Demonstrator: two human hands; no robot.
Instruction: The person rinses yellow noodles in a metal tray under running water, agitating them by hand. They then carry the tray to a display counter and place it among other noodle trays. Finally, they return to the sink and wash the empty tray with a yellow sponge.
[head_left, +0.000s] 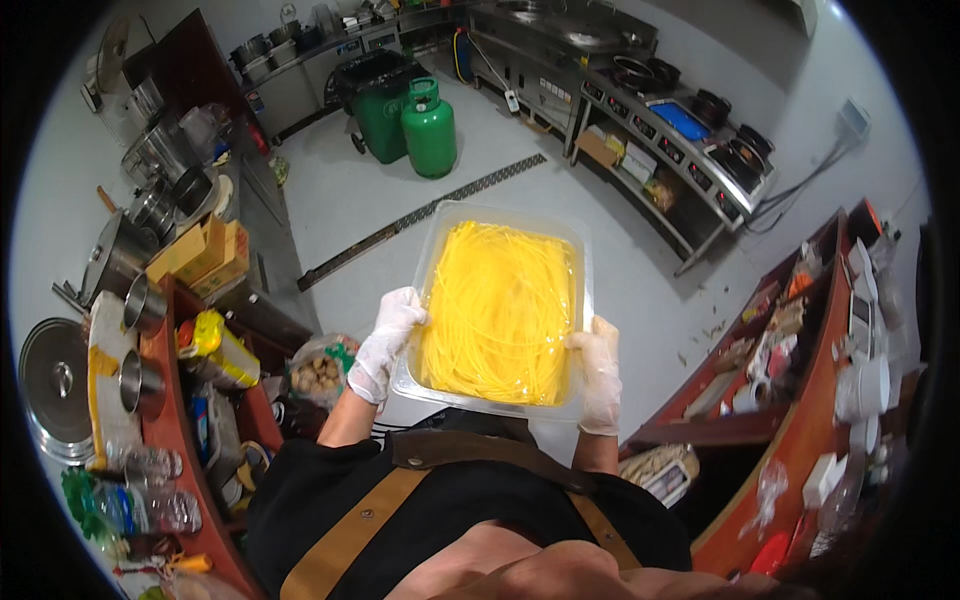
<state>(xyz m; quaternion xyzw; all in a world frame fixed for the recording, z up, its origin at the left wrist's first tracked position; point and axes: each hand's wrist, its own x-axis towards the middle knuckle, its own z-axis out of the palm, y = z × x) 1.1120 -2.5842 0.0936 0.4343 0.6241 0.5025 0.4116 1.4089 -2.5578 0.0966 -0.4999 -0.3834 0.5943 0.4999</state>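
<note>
A clear plastic tub (587, 285) is held up before my chest, above the floor. It is filled with long, thin yellow strands like noodles (499, 315), which look wet and glossy. My left hand (390, 337), in a whitish disposable glove, grips the tub's left side. On the right side my right hand (598, 375), gloved the same way, is closed on the rim. Both thumbs lie at the tub's edge, and the remaining fingers are partly hidden.
A green gas cylinder (430, 131) stands beside a green wheeled bin (379, 105). A drain grate (465, 195) crosses the floor. Red-brown shelving (172, 390) is at the left, with another shelf unit (795, 420) at the right. A steel stove counter (720, 176) stands upper right.
</note>
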